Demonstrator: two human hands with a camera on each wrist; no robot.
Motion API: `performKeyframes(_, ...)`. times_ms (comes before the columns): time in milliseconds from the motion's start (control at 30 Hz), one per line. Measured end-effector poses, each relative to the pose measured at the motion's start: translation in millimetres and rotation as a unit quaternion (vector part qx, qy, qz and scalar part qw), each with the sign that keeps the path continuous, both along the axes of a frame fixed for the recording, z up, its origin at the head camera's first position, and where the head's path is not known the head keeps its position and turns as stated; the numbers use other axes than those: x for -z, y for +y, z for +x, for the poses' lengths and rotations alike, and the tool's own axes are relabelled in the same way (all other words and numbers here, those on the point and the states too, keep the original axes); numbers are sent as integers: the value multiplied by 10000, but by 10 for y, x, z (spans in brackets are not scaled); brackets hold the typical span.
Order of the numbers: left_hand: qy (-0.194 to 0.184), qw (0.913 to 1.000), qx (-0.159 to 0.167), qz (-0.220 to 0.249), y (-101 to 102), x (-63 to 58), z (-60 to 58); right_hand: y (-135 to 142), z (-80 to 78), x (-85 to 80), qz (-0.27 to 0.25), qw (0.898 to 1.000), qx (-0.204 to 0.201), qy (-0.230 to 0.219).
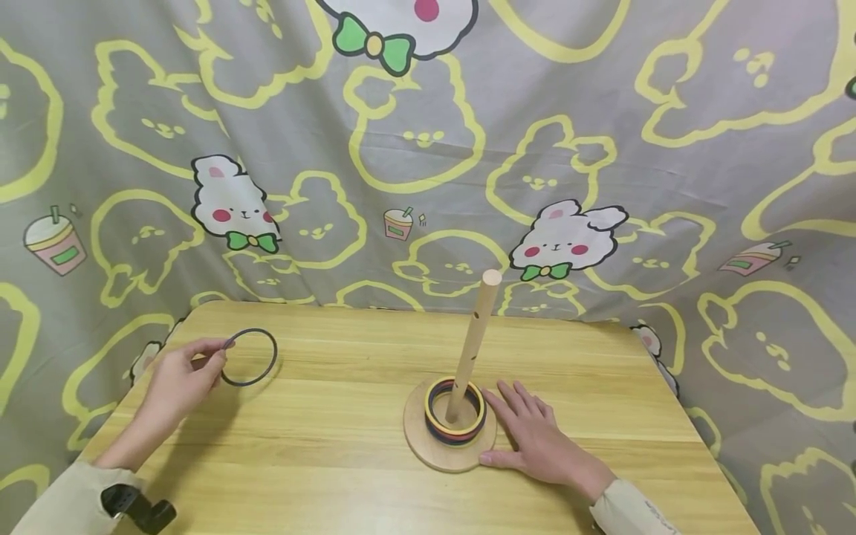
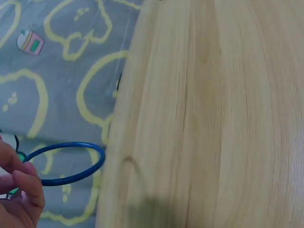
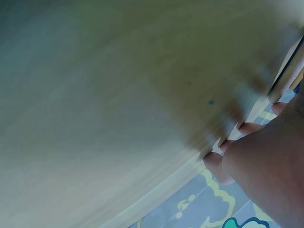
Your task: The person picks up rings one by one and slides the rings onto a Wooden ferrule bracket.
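A thin blue ring (image 1: 275, 361) is pinched between the thumb and fingers of my left hand (image 1: 183, 379), held above the left part of the table. The left wrist view shows the same blue ring (image 2: 71, 179) at the fingertips. Right of the table's middle stands a round wooden base (image 1: 417, 443) with an upright wooden peg (image 1: 476, 334). Around the foot of the peg lies a stack of rings (image 1: 428, 416), yellow on top with red and dark ones below. My right hand (image 1: 545, 446) rests with spread fingers beside the base, thumb and fingertips at its right edge.
The wooden table (image 1: 321, 446) has a light grain. Behind and at both sides hangs a grey curtain (image 1: 428, 215) with yellow outlines and white rabbit prints. A black strap with a device (image 1: 137, 507) sits on my left wrist.
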State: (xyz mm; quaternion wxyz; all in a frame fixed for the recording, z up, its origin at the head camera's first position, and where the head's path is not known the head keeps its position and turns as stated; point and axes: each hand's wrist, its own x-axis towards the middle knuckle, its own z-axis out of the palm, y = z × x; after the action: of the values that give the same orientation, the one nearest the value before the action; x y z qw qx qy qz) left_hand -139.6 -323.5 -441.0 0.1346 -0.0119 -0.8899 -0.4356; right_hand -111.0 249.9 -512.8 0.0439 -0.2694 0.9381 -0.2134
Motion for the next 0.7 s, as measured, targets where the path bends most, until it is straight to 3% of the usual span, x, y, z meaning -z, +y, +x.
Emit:
performKeyframes(267,338,9979,31,554,212,-151,76,-7,-8,13,0,10000,-19,17)
performKeyframes(433,315,9919,327,1183,360,-233,109,-7,-5,9,-9,10000,-12,91)
performKeyframes(700,-19,9623,948,2550,581,-355,149,-5,-5,23,29,9999,-27,145)
